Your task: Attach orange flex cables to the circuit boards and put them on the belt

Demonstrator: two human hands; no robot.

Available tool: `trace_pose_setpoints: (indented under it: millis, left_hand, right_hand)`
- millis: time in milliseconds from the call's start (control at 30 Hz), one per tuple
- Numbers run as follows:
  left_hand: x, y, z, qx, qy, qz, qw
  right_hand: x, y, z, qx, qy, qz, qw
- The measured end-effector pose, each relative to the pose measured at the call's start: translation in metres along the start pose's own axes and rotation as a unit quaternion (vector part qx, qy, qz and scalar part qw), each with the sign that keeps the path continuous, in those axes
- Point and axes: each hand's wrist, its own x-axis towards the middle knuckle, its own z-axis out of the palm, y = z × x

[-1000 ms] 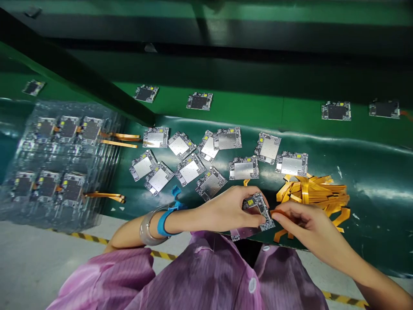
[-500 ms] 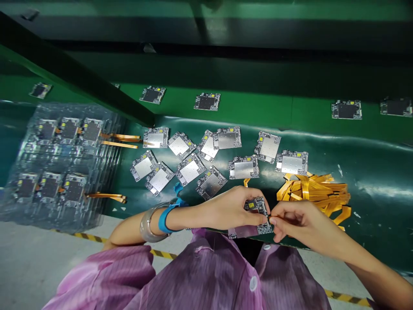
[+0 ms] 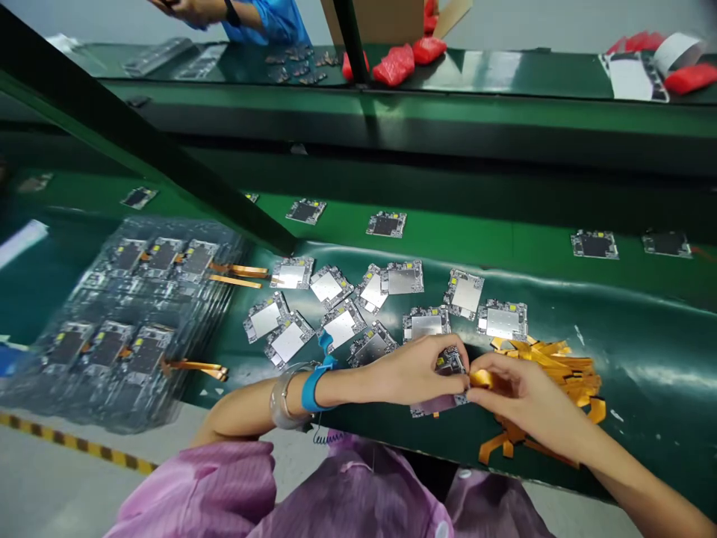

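Note:
My left hand (image 3: 403,368) is closed around a circuit board (image 3: 449,360), its thumb along the near side. At the board's right edge, my right hand (image 3: 529,396) pinches an orange flex cable (image 3: 482,379) that bows up between the fingers. Whether the cable's end is seated in the board is hidden by the fingertips. Under the held board shows another board (image 3: 430,406) with a silver shield. To the right, partly behind my right hand, lies a heap of orange flex cables (image 3: 571,373). A blue wrist strap (image 3: 314,388) circles my left wrist.
Several shielded boards (image 3: 342,326) lie beyond my left arm. Clear plastic trays (image 3: 84,299) with boards and cables are stacked at left. More boards (image 3: 386,223) rest on the green belt (image 3: 482,220). A slanted dark post (image 3: 224,198) crosses the left side. A co-worker's arm (image 3: 246,15) shows opposite.
My view has tilted up, bringing the opposite bench into sight. The flex cable now shows bowed in my right fingers. Both hands stay together at the board.

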Motion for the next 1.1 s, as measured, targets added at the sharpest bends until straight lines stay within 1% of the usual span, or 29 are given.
trace_pose_setpoints:
  millis: [67,100,167,200,233,267,333,367,433,500,533,600,633,667,733,800,867,933,1000,1067,1100]
  left_hand:
    - [0.005,0.004,-0.012,0.02,0.039,0.033,0.999]
    - [0.01,0.004,-0.022,0.029,0.065,0.047,0.996]
    - [0.025,0.001,-0.052,0.068,0.149,0.049,0.985]
    - [0.033,-0.003,-0.072,0.105,0.215,0.036,0.97]
    - [0.041,-0.008,-0.094,0.167,0.303,0.013,0.938]
    - [0.046,-0.014,-0.118,0.191,0.357,-0.002,0.914]
    - [0.051,-0.026,-0.164,0.218,0.424,-0.034,0.878]
    - [0.049,-0.033,-0.184,0.23,0.448,-0.052,0.862]
    - [0.042,-0.045,-0.217,0.249,0.469,-0.082,0.843]
    - [0.035,-0.056,-0.239,0.262,0.461,-0.104,0.841]
    - [0.032,-0.06,-0.246,0.266,0.451,-0.111,0.845]
    - [0.029,-0.066,-0.257,0.272,0.425,-0.118,0.855]
    - [0.029,-0.068,-0.261,0.275,0.412,-0.119,0.861]
    - [0.029,-0.07,-0.265,0.279,0.4,-0.117,0.865]
    - [0.029,-0.071,-0.27,0.29,0.385,-0.111,0.869]
    - [0.028,-0.07,-0.274,0.304,0.382,-0.102,0.867]
    - [0.025,-0.067,-0.275,0.316,0.386,-0.09,0.862]
    - [0.022,-0.063,-0.274,0.328,0.39,-0.078,0.857]
    - [0.019,-0.058,-0.268,0.337,0.39,-0.068,0.854]
    - [0.018,-0.05,-0.256,0.338,0.389,-0.058,0.855]
    - [0.018,-0.045,-0.246,0.332,0.39,-0.05,0.858]
  right_hand:
    - [0.017,-0.006,-0.013,0.027,0.01,-0.021,0.999]
    - [0.027,-0.011,-0.022,0.041,0.024,-0.027,0.999]
    - [0.052,-0.022,-0.045,0.068,0.063,-0.035,0.995]
    - [0.066,-0.029,-0.059,0.072,0.089,-0.043,0.992]
    - [0.08,-0.036,-0.074,0.071,0.113,-0.054,0.99]
    - [0.094,-0.043,-0.089,0.066,0.132,-0.066,0.987]
    - [0.12,-0.053,-0.12,0.044,0.171,-0.083,0.981]
    - [0.13,-0.054,-0.134,0.028,0.196,-0.088,0.976]
    - [0.141,-0.052,-0.159,-0.016,0.261,-0.094,0.961]
    - [0.137,-0.041,-0.175,-0.064,0.328,-0.095,0.938]
    - [0.129,-0.034,-0.177,-0.087,0.354,-0.097,0.926]
    - [0.106,-0.019,-0.171,-0.132,0.38,-0.105,0.909]
    - [0.091,-0.011,-0.163,-0.153,0.377,-0.111,0.907]
    - [0.077,-0.003,-0.151,-0.174,0.364,-0.116,0.907]
    - [0.049,0.014,-0.124,-0.215,0.312,-0.119,0.918]
    - [0.028,0.031,-0.097,-0.251,0.274,-0.106,0.922]
    - [0.013,0.048,-0.077,-0.281,0.271,-0.086,0.917]
    - [0.003,0.062,-0.064,-0.302,0.288,-0.07,0.906]
    - [-0.004,0.072,-0.055,-0.316,0.302,-0.064,0.897]
    - [-0.013,0.078,-0.048,-0.328,0.299,-0.066,0.894]
    - [-0.018,0.08,-0.044,-0.334,0.297,-0.064,0.892]
